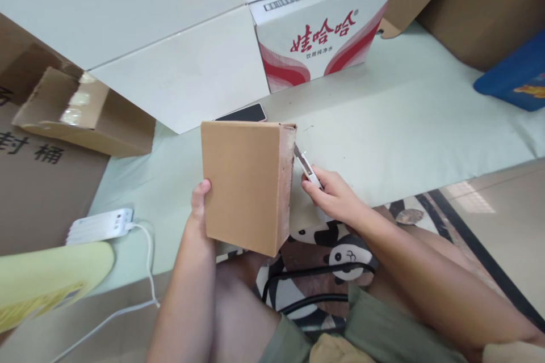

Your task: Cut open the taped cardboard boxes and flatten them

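Observation:
A brown cardboard box (242,181) stands tilted at the table's front edge, its clear-taped narrow side facing right. My left hand (200,198) grips it by the left edge; the thumb shows at the front and the other fingers are hidden behind. Closed around a white utility knife (307,169), my right hand (327,191) is just right of the box. The knife's blade end points up and left at the taped side, close to its edge; whether it touches cannot be made out.
Behind the box lies a dark-screened phone (244,113). White cartons, one with red print (323,39), line the back. An open cardboard box (102,113) stands left, near a white power bank (102,224) with a cable. A blue container (515,76) is at right.

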Tool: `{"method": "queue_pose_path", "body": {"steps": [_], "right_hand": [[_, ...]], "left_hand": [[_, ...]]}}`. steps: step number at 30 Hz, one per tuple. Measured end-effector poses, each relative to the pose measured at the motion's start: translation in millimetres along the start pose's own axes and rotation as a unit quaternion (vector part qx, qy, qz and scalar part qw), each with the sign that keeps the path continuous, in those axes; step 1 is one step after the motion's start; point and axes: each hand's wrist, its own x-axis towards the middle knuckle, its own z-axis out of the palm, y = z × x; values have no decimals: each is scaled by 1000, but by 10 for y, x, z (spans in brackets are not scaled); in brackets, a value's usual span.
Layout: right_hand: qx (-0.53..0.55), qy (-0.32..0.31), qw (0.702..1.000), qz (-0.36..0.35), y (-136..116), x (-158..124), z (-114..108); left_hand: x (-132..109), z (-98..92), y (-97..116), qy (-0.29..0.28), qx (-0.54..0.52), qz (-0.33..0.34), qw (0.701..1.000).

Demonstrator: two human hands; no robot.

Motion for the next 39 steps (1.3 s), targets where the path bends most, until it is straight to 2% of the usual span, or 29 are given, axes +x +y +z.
{"method": "queue_pose_path", "body": {"steps": [3, 9, 20, 29, 39], "right_hand": [[1, -5, 1000, 2, -2, -3, -4], [2, -8, 1000, -7, -12, -10, -10], [-1, -7, 1000, -1, 6, -9, 1], [2, -7, 1000, -13, 10, -12, 6], [-3, -8, 1000, -7, 29, -11, 13]], "left_hand": [[-6, 15, -1, -17, -18, -2, 1000], [-7, 28, -11, -1, -25, 3, 1000], [19, -73, -16, -18, -19, 4, 1000], [-4, 6, 0, -13, -10, 3, 1000], [5, -61, -8, -41, 1, -2, 999]]}}
